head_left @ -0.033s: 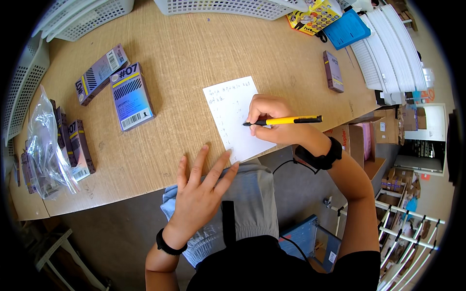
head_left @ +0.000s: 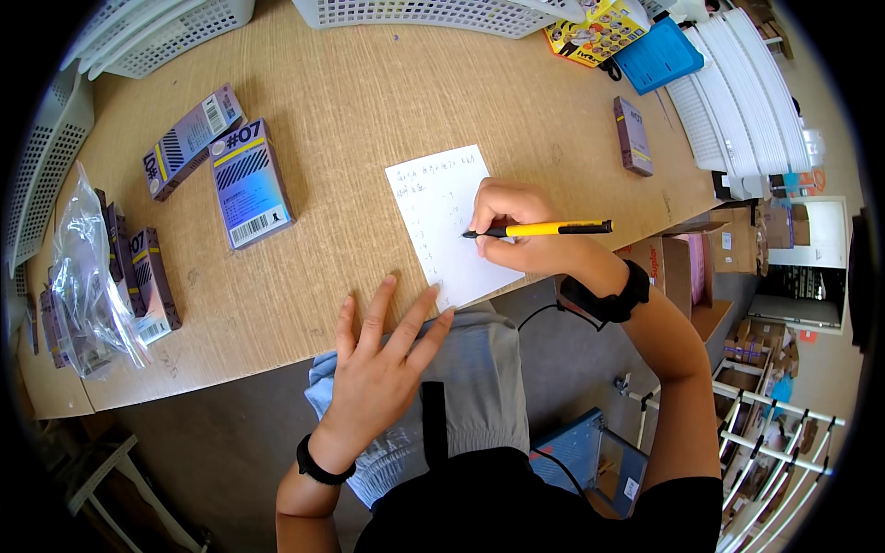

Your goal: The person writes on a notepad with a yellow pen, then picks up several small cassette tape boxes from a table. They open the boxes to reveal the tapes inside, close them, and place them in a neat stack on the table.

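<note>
A sheet of white paper (head_left: 475,269) with handwritten lines lies slightly turned on the wooden table (head_left: 350,120), close to its front edge. My right hand (head_left: 514,214) rests on the sheet's right side, fingers closed around a yellow and black pen (head_left: 564,228). The pen's tip points left, at the middle of the page; whether it touches the paper I cannot tell. Flat and with fingers spread, my left hand (head_left: 380,355) lies over the table's front edge, its thumb and index fingertips at the sheet's lower corner.
Purple boxes (head_left: 251,184) lie on the left, several beneath a clear plastic bag (head_left: 88,276). Another purple box (head_left: 633,136) is at the right. White baskets (head_left: 433,14) line the back, beside a yellow box (head_left: 595,32), a blue packet (head_left: 659,55) and a white stack (head_left: 737,97).
</note>
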Available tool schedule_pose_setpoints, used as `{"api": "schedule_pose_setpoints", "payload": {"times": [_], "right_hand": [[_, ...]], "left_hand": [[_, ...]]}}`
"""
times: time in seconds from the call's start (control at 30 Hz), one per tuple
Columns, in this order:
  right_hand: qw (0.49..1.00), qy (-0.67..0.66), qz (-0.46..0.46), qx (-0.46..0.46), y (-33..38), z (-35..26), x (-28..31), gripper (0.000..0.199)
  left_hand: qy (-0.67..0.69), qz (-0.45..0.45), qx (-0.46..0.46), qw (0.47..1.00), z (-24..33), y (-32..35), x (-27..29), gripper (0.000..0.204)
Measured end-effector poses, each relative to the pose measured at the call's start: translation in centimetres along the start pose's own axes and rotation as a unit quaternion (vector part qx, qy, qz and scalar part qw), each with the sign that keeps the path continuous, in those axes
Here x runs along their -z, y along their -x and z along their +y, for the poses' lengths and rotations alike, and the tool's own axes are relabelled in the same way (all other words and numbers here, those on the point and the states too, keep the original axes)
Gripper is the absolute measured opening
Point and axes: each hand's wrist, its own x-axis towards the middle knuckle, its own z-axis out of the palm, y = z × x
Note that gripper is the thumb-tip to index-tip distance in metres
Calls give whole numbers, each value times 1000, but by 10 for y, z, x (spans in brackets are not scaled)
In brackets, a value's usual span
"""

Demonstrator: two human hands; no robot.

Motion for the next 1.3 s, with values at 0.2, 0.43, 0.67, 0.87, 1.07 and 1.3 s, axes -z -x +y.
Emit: {"api": "schedule_pose_setpoints", "payload": {"times": [0.2,0.43,0.67,0.87,1.07,1.3], "right_hand": [[1000,4,16,6,1,-1,2,13],[997,73,-11,16,1,-8,3,17],[1000,27,7,3,8,1,4,15],[999,41,5,1,10,-15,-3,11],[999,38,-7,-5,10,-16,-3,10],[999,40,-12,-4,9,-14,-2,11]], "left_hand": [[-3,4,-2,1000,0,1,-1,51],[9,-7,3,1000,0,1,0,55],[4,-9,1,1000,0,1,-1,56],[10,-17,3,1000,0,1,0,57],[7,-11,0,1000,-1,1,0,57],[1,-14,6,1000,0,-1,3,42]]}}
